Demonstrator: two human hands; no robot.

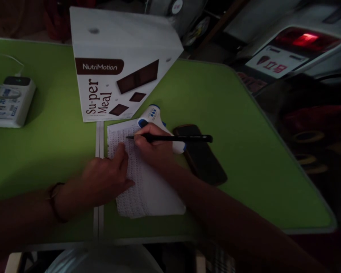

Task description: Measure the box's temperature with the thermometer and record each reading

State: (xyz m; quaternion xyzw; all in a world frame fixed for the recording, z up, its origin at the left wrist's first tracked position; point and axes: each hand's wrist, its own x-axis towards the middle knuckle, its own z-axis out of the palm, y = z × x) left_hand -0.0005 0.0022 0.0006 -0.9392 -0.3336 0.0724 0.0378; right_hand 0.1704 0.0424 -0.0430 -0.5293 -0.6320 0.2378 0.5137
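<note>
A white sheet of paper (150, 189) filled with rows of print lies on the green table (244, 151). My left hand (105, 180) rests flat on the paper's left edge, fingers together, holding it down. My right hand (153, 146) grips a black pen (173, 138), whose tip touches the upper part of the paper. Just behind my right hand lies a white and blue handheld device (152, 115), partly hidden by my fingers.
A white NutriMotion Super Meal box (116, 64) stands behind the paper. A dark glasses case (201, 155) lies right of my right hand. A white power bank (11, 100) with a cable sits at far left. The table's edge runs close on the right.
</note>
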